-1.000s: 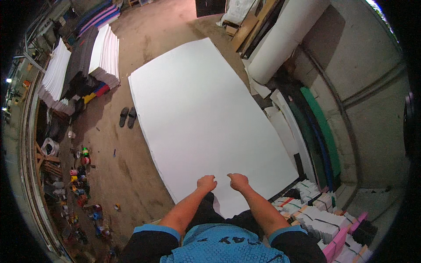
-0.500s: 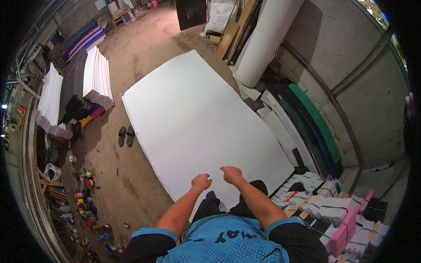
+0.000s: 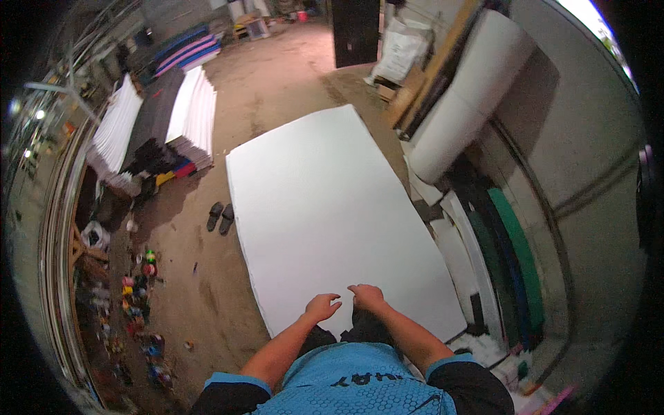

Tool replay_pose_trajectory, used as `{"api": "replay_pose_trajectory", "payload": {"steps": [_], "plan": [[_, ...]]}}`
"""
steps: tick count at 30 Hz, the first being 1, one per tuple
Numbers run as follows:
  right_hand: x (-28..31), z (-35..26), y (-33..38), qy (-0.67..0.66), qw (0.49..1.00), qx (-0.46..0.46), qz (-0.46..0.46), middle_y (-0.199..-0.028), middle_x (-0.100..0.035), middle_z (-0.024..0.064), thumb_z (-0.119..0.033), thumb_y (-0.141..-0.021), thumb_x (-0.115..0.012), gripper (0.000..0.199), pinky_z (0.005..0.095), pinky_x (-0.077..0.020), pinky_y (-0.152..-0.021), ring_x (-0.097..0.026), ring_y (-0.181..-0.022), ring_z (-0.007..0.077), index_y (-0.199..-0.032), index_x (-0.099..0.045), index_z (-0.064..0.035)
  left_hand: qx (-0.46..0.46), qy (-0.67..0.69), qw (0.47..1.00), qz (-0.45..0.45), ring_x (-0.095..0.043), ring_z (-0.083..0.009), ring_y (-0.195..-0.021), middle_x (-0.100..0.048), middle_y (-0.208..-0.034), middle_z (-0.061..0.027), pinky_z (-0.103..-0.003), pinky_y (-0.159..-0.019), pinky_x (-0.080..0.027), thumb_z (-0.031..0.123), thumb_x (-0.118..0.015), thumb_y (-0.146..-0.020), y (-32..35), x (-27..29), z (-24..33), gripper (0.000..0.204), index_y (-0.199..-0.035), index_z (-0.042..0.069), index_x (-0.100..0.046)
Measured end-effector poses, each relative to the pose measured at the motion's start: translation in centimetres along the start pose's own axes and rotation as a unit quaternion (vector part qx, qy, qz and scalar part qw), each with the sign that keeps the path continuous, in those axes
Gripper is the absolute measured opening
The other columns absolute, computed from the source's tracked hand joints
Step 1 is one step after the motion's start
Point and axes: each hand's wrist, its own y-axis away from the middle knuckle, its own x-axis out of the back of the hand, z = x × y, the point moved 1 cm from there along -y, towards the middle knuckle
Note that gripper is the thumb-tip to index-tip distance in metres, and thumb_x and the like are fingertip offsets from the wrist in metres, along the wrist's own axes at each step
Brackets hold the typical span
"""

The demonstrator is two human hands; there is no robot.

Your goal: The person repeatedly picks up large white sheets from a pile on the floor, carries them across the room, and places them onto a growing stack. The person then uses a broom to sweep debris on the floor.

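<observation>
A large stack of white sheets lies on the floor before me, its top smooth and pale. Over its near end I hold both hands close together, a small gap between them. My left hand has its fingers curled and pointing right. My right hand is also curled, with the index finger reaching left. Anything thin between the fingers is too small to make out. Below my hands, my dark-clothed legs partly show at the near end of the sheets.
Black slippers lie left of the stack. Further left are piled white sheets and scattered spools. Along the right wall lean a big white roll and a green sheet. A dark door stands at the back.
My view has tilted up and turned left, so the stack sits lower and the bundles at lower right have mostly left the picture. My hands stay close together, still curled.
</observation>
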Motion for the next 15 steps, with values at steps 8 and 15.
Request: {"api": "replay_pose_trajectory", "payload": {"steps": [8,15], "plan": [[6.9,-5.7,-8.1,0.063,0.985,0.158,0.011,-0.113,-0.069,0.0138,-0.020,-0.089,-0.059,0.044,0.0482,-0.0553,-0.083,-0.068,-0.102,0.0319,-0.133,-0.060,-0.0185,0.080,0.151,0.974,0.147,-0.070,-0.0323,-0.100,-0.070,-0.118,-0.0150,-0.043,-0.090,-0.054,0.040,-0.062,-0.093,-0.4,7.6,-2.0,0.044,-0.126,0.011,-0.067],[8.2,-17.1,-18.9,0.109,0.963,0.242,-0.043,-0.115,-0.069,0.0131,-0.020,-0.089,-0.059,0.044,0.0472,-0.0543,-0.087,-0.067,-0.105,0.0314,-0.133,-0.060,-0.0189,0.148,0.240,0.931,0.230,-0.070,-0.0314,-0.098,-0.071,-0.115,-0.0171,-0.043,-0.090,-0.054,0.040,-0.063,-0.092,0.4,13.1,-11.4,0.044,-0.126,0.011,-0.067]]}}
